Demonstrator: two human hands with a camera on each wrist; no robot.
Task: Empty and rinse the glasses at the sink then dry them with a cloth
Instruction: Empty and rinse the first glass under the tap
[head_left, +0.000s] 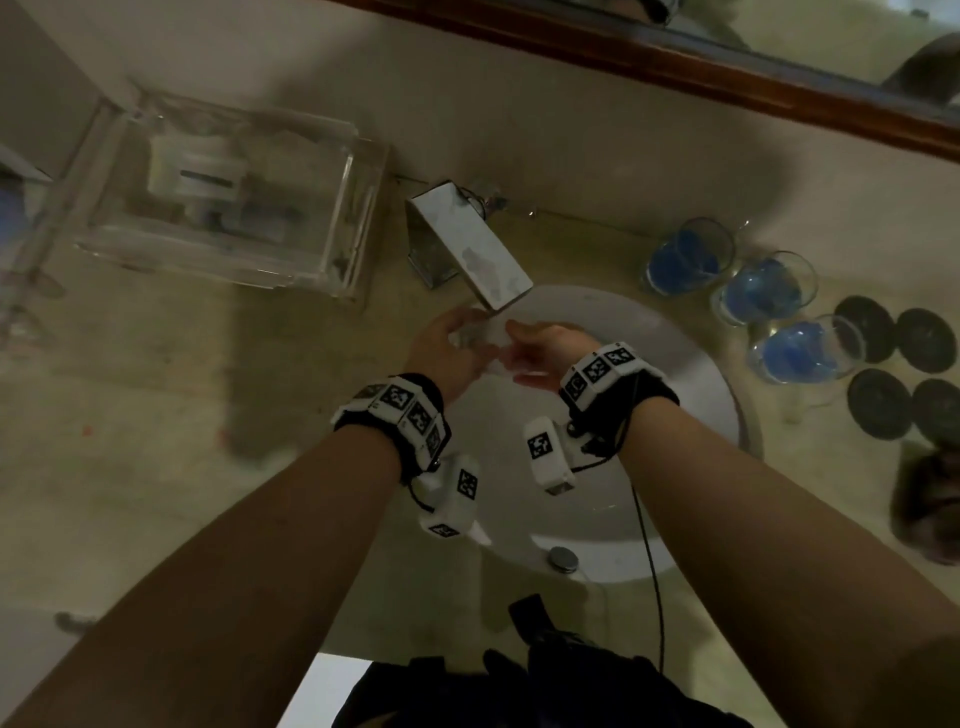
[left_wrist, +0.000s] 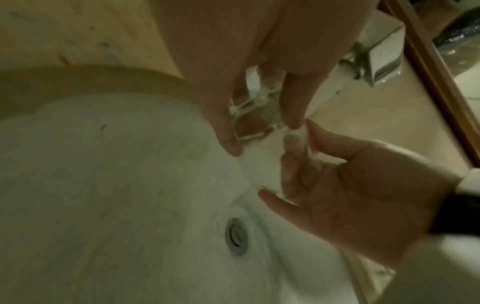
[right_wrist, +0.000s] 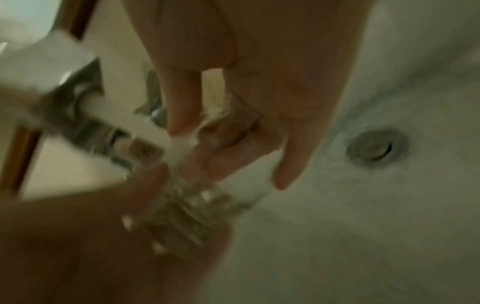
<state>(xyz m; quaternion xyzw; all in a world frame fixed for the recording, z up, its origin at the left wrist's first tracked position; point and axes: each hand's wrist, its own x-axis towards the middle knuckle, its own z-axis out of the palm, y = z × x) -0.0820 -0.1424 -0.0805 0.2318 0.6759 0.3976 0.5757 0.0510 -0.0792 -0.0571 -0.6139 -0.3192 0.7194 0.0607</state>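
Observation:
Over the white sink (head_left: 701, 364), my left hand (head_left: 447, 343) grips a clear glass (head_left: 480, 338) by its thick base (left_wrist: 254, 121) and holds it tilted under the steel tap (head_left: 467, 244). A stream of water (right_wrist: 145, 123) runs from the tap onto the glass (right_wrist: 187, 205). My right hand (head_left: 540, 353) meets the glass at its mouth. Its middle fingers (right_wrist: 221, 154) bend into the glass and its thumb (left_wrist: 314, 133) lies at the rim. Three glasses with blue contents (head_left: 685, 257) (head_left: 763, 291) (head_left: 802, 348) stand on the counter right of the sink. No cloth shows.
A clear acrylic box (head_left: 228, 192) stands on the beige counter at back left. Several dark round coasters (head_left: 883, 338) lie at far right. The drain plug (left_wrist: 236, 236) sits low in the basin. A wood-framed mirror (head_left: 675, 67) runs behind the tap.

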